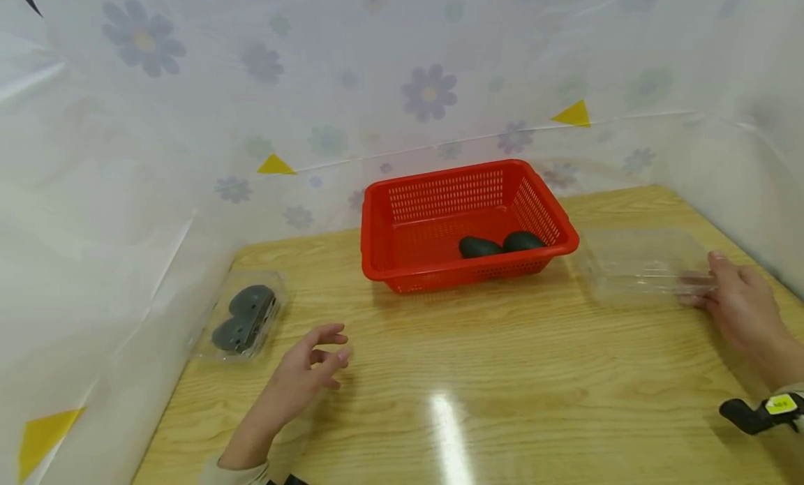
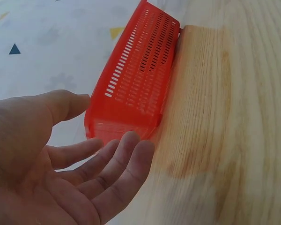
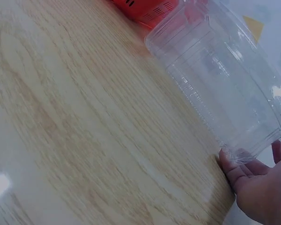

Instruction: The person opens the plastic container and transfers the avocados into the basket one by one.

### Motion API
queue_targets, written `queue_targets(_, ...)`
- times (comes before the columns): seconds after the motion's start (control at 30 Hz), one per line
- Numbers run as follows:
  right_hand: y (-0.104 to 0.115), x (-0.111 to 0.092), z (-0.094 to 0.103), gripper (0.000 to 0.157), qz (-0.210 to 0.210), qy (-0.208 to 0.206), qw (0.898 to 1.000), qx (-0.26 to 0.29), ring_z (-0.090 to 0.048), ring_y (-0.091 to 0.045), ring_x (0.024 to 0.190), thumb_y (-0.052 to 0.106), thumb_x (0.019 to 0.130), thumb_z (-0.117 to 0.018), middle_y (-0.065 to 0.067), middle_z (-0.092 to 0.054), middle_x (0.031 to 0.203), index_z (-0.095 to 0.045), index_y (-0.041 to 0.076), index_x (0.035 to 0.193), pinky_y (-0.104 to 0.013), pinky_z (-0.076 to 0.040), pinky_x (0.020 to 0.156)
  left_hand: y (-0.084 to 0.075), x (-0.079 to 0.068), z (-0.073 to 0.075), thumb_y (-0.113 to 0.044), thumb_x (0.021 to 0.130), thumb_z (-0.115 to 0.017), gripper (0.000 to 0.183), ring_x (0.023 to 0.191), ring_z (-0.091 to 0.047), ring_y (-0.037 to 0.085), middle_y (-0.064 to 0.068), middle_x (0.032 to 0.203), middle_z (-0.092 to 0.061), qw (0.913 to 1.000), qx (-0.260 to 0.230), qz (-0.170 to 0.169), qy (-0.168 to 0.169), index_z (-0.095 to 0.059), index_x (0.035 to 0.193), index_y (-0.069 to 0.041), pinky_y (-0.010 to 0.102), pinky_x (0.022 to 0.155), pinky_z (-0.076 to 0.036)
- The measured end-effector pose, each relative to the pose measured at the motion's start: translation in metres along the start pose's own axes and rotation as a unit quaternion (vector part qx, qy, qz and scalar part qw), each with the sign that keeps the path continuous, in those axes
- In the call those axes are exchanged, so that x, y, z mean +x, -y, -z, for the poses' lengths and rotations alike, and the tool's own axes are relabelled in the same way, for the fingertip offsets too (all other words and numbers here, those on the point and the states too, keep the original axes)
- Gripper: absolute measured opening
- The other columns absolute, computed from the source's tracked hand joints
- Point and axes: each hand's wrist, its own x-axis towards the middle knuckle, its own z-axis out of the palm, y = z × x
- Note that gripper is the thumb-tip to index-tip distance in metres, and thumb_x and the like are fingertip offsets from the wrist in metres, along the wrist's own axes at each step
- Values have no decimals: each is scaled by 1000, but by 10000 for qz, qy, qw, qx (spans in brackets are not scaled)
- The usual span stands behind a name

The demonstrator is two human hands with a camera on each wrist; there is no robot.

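Observation:
At the right side of the table, my right hand (image 1: 747,307) grips the near right end of a clear plastic clamshell box (image 1: 647,262). The box (image 3: 220,89) looks empty in the right wrist view, with fingers curled at its corner. My left hand (image 1: 301,380) is held over the table with loosely bent fingers and nothing in them. Beyond it stands a red plastic basket (image 1: 402,270), with two dark green avocados (image 1: 480,247) at its near right side. Left of that hand, a second clear box (image 1: 276,289) contains two dark avocados (image 1: 241,321).
The wooden table (image 1: 502,373) carries everything. White sheeting with flower prints (image 1: 377,73) rises at the back and both sides. Yellow triangles (image 1: 573,115) mark the sheeting. The red basket stands between the two clear boxes, near the back edge.

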Motion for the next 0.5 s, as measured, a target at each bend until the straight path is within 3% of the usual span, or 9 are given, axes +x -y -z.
queue_targets(0.13,0,2,-2,14,-151,-191,9990,-366,-74,-11,76,24,108,-38,5,-76,95,-42,12,114,-21,-58,66,1,-1,0,-24,97,-64,48,107,-65,29,16,134,-57,10000,64,-38,-31,-49,142,-10,32,70,-60)
queue_targets(0.23,1,4,-4,32,-472,-363,9956,-720,-72,-6,76,31,107,-39,11,-75,94,-37,19,137,-17,-56,67,2,-2,1,-22,98,-63,45,106,-65,27,16,133,-58,9998,173,-76,-30,-51,140,-10,31,70,-60)
queue_targets(0.27,1,5,-3,47,-578,-421,9929,-951,-71,-3,77,34,107,-39,13,-74,93,-27,17,149,-15,-55,67,3,-2,2,-22,98,-63,44,106,-65,26,15,132,-58,9997,213,-89,-29,-52,139,-10,31,70,-60)
queue_targets(0.37,0,10,-4,76,-854,-597,9727,-2075,-65,6,79,42,106,-36,25,-68,91,-4,-6,156,-10,-51,67,4,-3,3,-23,98,-63,43,104,-65,24,15,131,-59,9995,288,-100,-46,-53,138,-10,31,70,-60)
queue_targets(0.43,0,13,-4,77,-1025,-737,9513,-2813,-61,10,78,48,105,-34,31,-63,89,-13,-8,154,-9,-50,66,5,-3,5,-22,98,-63,42,105,-65,25,15,131,-60,9994,306,-106,-78,-54,137,-10,31,70,-60)
queue_targets(0.47,0,15,-4,82,-1125,-775,9401,-3124,-59,11,78,49,105,-31,34,-59,88,-6,-14,153,-9,-50,66,6,-4,6,-23,98,-64,42,106,-65,26,15,131,-60,9994,317,-104,-89,-54,137,-11,31,70,-60)
queue_targets(0.5,1,17,-5,83,-1220,-806,9308,-3351,-57,13,77,50,105,-28,37,-56,87,-8,-15,152,-9,-49,65,6,-4,7,-24,98,-64,43,106,-65,26,15,131,-60,9994,321,-101,-94,-54,137,-11,31,70,-60)
